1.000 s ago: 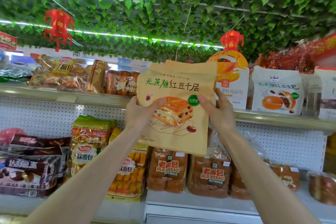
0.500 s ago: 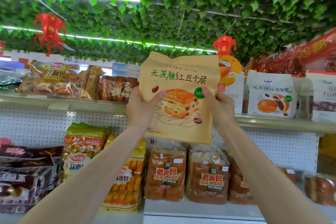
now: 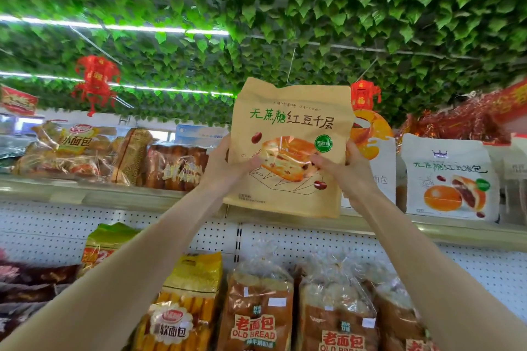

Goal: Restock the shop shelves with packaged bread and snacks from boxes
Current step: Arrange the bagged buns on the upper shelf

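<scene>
Placing step in hand, by the look of it: holds a tan paper bread bag (image 3: 291, 111) upright in front of the upper shelf (image 3: 114, 194), bottom edge overlapping the shelf lip, resting or hovering impossible to tell. Grips the bag's nine o'clock side with the left hand (image 3: 228, 168), thumb curled across the printed front, fingers hidden behind. Grips the three o'clock side with the right hand (image 3: 346, 171) the same way, thumb on the front. Appears to aim at a slot hidden behind the bag itself, between the brown loaf packs (image 3: 176, 165) at nine o'clock and an orange-and-white bag (image 3: 376, 151) at three o'clock, with a white bun bag (image 3: 447, 179) further out at three o'clock. Shows Old Bread loaves (image 3: 259, 308) on the lower shelf at six o'clock. Calls next, most likely, for pushing the bag forward over the lip, settling it flat on its base, face outward, then loosening both thumbs. Needs care not to tip the soft bag backward or knock the orange-and-white bag just beside it.
</scene>
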A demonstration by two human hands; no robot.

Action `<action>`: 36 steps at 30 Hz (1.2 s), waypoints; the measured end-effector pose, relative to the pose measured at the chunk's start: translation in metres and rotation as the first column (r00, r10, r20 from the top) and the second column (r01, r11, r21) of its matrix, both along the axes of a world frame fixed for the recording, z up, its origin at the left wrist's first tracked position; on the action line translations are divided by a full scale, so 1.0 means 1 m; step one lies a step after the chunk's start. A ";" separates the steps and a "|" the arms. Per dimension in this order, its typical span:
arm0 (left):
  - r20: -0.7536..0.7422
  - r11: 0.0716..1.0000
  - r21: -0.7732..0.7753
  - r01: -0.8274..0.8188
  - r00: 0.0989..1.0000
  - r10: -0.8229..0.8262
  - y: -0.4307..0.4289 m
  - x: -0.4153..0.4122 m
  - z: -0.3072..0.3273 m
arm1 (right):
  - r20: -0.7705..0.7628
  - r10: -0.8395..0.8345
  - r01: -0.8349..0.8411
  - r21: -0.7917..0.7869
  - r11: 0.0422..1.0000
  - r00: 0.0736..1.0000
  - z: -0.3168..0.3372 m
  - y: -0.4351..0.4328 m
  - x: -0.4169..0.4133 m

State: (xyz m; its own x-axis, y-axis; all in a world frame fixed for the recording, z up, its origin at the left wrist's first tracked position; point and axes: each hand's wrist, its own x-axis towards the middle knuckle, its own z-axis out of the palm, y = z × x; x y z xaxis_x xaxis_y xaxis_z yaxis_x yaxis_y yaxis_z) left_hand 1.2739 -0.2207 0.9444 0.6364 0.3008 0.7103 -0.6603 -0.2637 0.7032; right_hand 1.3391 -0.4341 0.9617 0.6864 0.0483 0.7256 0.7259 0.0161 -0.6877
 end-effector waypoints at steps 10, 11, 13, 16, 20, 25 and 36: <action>0.075 0.998 0.052 -0.042 0.996 0.038 0.005 0.064 0.020 | 0.050 -0.031 0.030 0.026 0.999 0.998 0.014 0.010 0.076; 0.079 0.998 0.051 -0.044 0.996 0.040 0.006 0.069 0.022 | 0.050 -0.024 0.024 0.012 1.000 0.998 0.014 0.011 0.084; 0.092 0.998 0.049 -0.045 0.995 0.040 0.010 0.079 0.023 | 0.035 -0.032 0.032 -0.002 0.999 0.999 0.015 0.013 0.096; 0.111 0.998 0.031 -0.047 0.993 0.044 0.017 0.096 0.022 | 0.051 -0.023 0.023 0.007 1.000 0.998 0.020 0.019 0.112; 0.131 0.999 -0.007 -0.039 0.991 0.040 0.024 0.115 0.023 | 0.073 -0.020 0.021 -0.002 1.000 0.997 0.026 0.026 0.128; 0.097 0.999 -0.038 -0.030 0.995 0.034 0.033 0.137 0.009 | 0.028 -0.026 0.027 -0.028 0.999 0.999 0.016 0.033 0.152; 0.003 1.000 0.007 -0.007 1.000 0.007 0.040 0.158 -0.004 | -0.065 -0.038 0.034 -0.059 0.998 0.997 -0.007 0.031 0.174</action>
